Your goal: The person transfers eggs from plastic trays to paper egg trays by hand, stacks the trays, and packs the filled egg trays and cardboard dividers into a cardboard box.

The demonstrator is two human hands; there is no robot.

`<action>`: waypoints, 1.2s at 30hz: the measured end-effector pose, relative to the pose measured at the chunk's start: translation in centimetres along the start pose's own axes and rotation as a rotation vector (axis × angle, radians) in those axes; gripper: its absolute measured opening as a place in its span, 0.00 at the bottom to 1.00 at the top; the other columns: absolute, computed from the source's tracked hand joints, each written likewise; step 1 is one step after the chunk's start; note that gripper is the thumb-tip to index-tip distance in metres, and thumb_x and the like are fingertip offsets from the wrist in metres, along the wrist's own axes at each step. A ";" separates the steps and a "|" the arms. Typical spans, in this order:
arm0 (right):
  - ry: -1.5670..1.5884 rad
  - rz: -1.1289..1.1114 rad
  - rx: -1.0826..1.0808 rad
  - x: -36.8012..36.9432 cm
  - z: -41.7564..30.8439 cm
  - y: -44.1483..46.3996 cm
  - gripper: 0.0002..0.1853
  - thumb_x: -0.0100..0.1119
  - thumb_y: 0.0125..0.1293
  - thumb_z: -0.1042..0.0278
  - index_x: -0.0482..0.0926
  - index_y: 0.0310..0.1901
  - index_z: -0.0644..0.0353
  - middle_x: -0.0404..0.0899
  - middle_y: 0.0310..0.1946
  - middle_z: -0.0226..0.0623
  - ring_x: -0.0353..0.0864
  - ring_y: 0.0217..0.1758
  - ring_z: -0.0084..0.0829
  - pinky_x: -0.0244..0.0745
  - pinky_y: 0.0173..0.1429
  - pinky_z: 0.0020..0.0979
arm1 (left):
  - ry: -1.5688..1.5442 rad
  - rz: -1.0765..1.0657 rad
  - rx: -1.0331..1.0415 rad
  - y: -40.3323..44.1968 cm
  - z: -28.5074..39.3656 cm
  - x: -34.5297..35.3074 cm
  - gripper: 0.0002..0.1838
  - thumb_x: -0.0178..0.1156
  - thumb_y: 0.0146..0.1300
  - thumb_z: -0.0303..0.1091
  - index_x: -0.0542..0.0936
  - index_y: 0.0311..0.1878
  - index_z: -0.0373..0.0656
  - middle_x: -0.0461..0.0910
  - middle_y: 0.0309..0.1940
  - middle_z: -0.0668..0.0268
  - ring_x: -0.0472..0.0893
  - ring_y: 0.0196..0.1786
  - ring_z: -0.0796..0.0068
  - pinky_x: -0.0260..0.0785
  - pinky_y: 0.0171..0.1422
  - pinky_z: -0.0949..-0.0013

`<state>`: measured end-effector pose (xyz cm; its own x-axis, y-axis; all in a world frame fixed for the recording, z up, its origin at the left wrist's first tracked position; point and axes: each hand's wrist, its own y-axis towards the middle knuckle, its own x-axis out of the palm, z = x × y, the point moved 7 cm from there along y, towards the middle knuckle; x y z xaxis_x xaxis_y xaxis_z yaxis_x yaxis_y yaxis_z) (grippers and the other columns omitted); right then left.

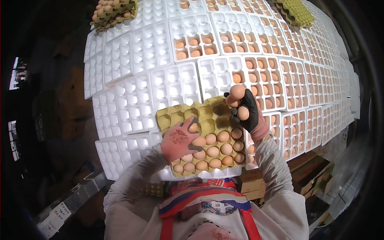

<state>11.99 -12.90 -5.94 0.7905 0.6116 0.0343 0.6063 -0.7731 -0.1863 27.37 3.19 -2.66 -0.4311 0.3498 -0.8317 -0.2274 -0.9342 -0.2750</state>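
Note:
In front of me lies a yellowish pulp egg tray (207, 113), its near rows filled with brown eggs (213, 151) and its far cups bare. My left hand (179, 140), in a pink glove with dark fingertips, reaches over the tray's left side. Its fingers curl round two eggs (199, 141); whether these are lifted from their cups I cannot tell. My right hand (250, 112), gloved in black and pink, is above the tray's far right corner. It holds three visible eggs (237, 92) against its palm and fingers, beside a partly filled white foam tray (223, 71).
White foam trays (150, 46) cover the surface, bare on the left and holding eggs toward the right. A stack of pulp trays with eggs (113, 12) stands far left, more pulp trays (295, 12) far right. Cardboard boxes (306, 170) sit below the near right edge.

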 end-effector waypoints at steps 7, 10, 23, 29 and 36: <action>-1.131 0.153 -0.369 2.6 -0.6 6.7 0.22 0.67 0.53 0.52 0.80 0.50 0.47 0.70 0.59 0.42 0.81 0.44 0.44 0.76 0.45 0.40 | 0.081 0.276 -0.002 12.3 -8.2 -7.8 0.25 0.73 0.41 0.45 0.82 0.46 0.49 0.66 0.62 0.61 0.74 0.57 0.58 0.71 0.58 0.62; -1.277 -0.080 -0.133 3.6 0.8 8.3 0.22 0.64 0.57 0.55 0.77 0.54 0.47 0.72 0.55 0.42 0.81 0.44 0.45 0.76 0.44 0.40 | 0.078 0.301 -0.102 15.2 -10.4 -9.3 0.25 0.73 0.42 0.46 0.82 0.46 0.50 0.64 0.65 0.59 0.75 0.57 0.57 0.70 0.59 0.62; -0.591 0.606 -0.454 -6.7 -1.4 9.8 0.25 0.49 0.67 0.72 0.63 0.65 0.67 0.69 0.56 0.50 0.68 0.60 0.44 0.65 0.64 0.39 | 0.307 0.131 -0.046 24.1 -5.6 -2.0 0.24 0.59 0.61 0.40 0.73 0.62 0.58 0.72 0.58 0.58 0.78 0.52 0.60 0.71 0.53 0.62; -0.040 0.554 -0.178 -7.9 -0.3 0.1 0.25 0.43 0.68 0.78 0.62 0.67 0.67 0.69 0.61 0.43 0.69 0.62 0.30 0.65 0.62 0.26 | -0.449 0.346 0.093 20.9 -2.0 -1.4 0.25 0.63 0.57 0.36 0.75 0.60 0.54 0.75 0.54 0.60 0.74 0.57 0.55 0.67 0.63 0.60; -0.570 0.270 0.087 -4.0 2.2 -7.9 0.22 0.57 0.63 0.70 0.72 0.58 0.66 0.75 0.50 0.47 0.76 0.52 0.44 0.71 0.57 0.36 | -0.224 0.574 0.139 15.1 -1.1 -6.0 0.25 0.59 0.57 0.32 0.74 0.60 0.44 0.74 0.55 0.57 0.68 0.60 0.49 0.59 0.68 0.54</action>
<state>3.83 -8.83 -6.71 0.7292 0.4093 -0.5485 0.3644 -0.9106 -0.1950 27.46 -13.07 -2.32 -0.6872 -0.1840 -0.7028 -0.0107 -0.9647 0.2630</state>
